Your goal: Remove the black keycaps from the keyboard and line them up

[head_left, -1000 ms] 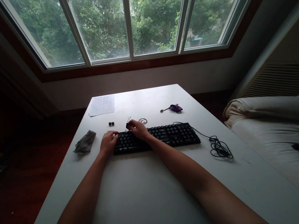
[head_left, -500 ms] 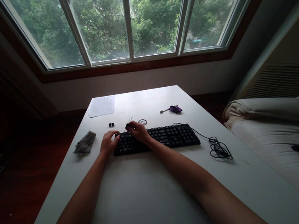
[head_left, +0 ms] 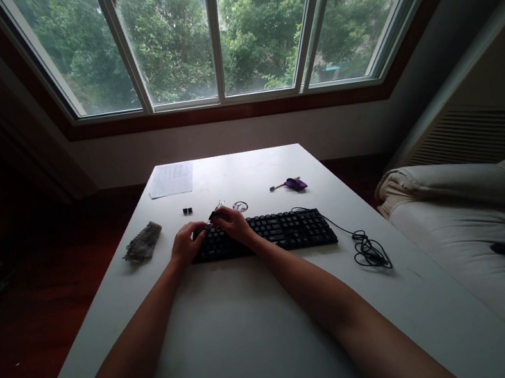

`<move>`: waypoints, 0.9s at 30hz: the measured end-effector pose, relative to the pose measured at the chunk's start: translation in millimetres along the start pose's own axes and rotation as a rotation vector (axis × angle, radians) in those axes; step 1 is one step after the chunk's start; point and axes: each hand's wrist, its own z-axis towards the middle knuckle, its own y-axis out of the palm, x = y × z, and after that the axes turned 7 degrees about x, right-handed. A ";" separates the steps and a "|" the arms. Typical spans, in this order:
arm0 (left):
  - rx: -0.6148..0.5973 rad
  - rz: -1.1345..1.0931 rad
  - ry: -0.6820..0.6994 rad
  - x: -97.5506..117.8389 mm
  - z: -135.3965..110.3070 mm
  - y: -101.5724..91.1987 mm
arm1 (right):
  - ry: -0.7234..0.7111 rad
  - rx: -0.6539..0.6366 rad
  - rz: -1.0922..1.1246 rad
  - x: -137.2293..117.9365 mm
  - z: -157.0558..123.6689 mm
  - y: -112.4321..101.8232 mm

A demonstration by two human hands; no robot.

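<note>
Black keyboard (head_left: 284,230) lies across the white counter (head_left: 241,347). The left hand (head_left: 185,244) rests on its left end, fingers loosely curved and gripping nothing, seemingly steadying it. The right hand (head_left: 235,223) pinches a small dark keycap (head_left: 213,215) just above the top row.

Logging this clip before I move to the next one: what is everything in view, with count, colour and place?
table: 1, white, centre
keyboard: 1, black, mid-table
cable: 1, black, coiled right of keyboard
paper: 1, white, table's far left corner
small caps: 2, black, behind keyboard's left end
cloth: 1, grey, left of keyboard
purple item: 1, purple, behind keyboard
wire ring: 1, dark, behind keyboard
window: 1, white frame, far wall
bed: 1, whitish, right
small tool: 1, dark, pinched in right hand
left hand: 1, on keyboard's left end
right hand: 1, above keyboard, pinching small tool
</note>
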 end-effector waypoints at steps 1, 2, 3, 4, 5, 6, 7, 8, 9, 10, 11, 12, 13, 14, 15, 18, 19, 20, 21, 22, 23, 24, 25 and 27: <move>0.003 -0.001 0.008 0.3 0.1 0.2 | -0.001 -0.001 0.005 -0.3 -0.3 0.2; 0.005 -0.003 0.017 0.5 0.2 0.5 | -0.005 -0.004 0.013 -0.1 -0.5 0.3; 0.005 -0.006 0.023 0.7 0.3 0.8 | -0.010 -0.009 0.025 0.4 -0.7 0.5; 0.004 -0.010 0.025 0.8 0.4 1.1 | -0.016 -0.014 0.039 1.3 -0.8 0.6; 0.004 -0.014 0.022 0.9 0.5 1.4 | -0.021 -0.020 0.054 2.4 -0.8 0.7; 0.002 -0.017 0.016 1.0 0.5 1.6 | -0.025 -0.026 0.065 3.6 -0.7 0.7; 0.001 -0.020 0.009 1.3 0.5 1.6 | -0.026 -0.030 0.070 4.8 -0.6 0.7; 0.002 -0.022 0.003 1.6 0.5 1.6 | -0.026 -0.030 0.067 5.7 -0.4 0.6; 0.002 -0.024 -0.001 2.2 0.4 1.4 | -0.026 -0.027 0.059 6.3 -0.3 0.4; 0.004 -0.026 -0.001 3.0 0.4 1.2 | -0.025 -0.023 0.048 6.4 -0.2 0.1; 0.007 -0.028 0.002 4.0 0.3 1.0 | -0.024 -0.020 0.038 6.0 -0.2 -0.2; 0.010 -0.029 0.006 5.2 0.2 0.8 | -0.021 -0.021 0.026 5.2 -0.4 -0.5; 0.012 -0.030 0.008 6.5 0.1 0.6 | -0.015 -0.028 0.014 4.0 -0.7 -0.7; 0.012 -0.032 0.009 7.9 0.1 0.4 | -0.009 -0.041 0.002 2.7 -1.1 -0.8; 0.013 -0.034 0.007 9.2 0.0 0.4 | -0.003 -0.052 -0.009 1.4 -1.6 -0.9; 0.020 -0.046 0.007 12.0 -0.1 0.5 | -0.005 -0.062 -0.031 -0.8 -3.3 -0.4; 0.023 -0.050 0.010 12.4 -0.1 0.5 | -0.010 -0.054 -0.034 -0.9 -3.7 -0.2; 0.026 -0.051 0.012 12.5 -0.1 0.6 | -0.013 -0.047 -0.037 -0.7 -4.0 0.0; 0.028 -0.049 0.012 12.3 -0.1 0.6 | -0.014 -0.040 -0.041 -0.4 -4.2 0.1; 0.030 -0.044 0.007 12.0 0.0 0.7 | -0.014 -0.035 -0.045 -0.1 -4.3 0.0; 0.031 -0.037 0.001 11.6 0.0 0.7 | -0.015 -0.030 -0.048 0.3 -4.4 -0.1; 0.032 -0.031 -0.004 11.0 0.0 0.7 | -0.019 -0.026 -0.050 0.5 -4.4 -0.3; 0.033 -0.027 -0.007 10.5 0.0 0.7 | -0.025 -0.025 -0.051 0.6 -4.4 -0.6; 0.034 -0.026 -0.002 9.5 -0.1 0.6 | -0.040 -0.024 -0.051 0.7 -4.3 -1.3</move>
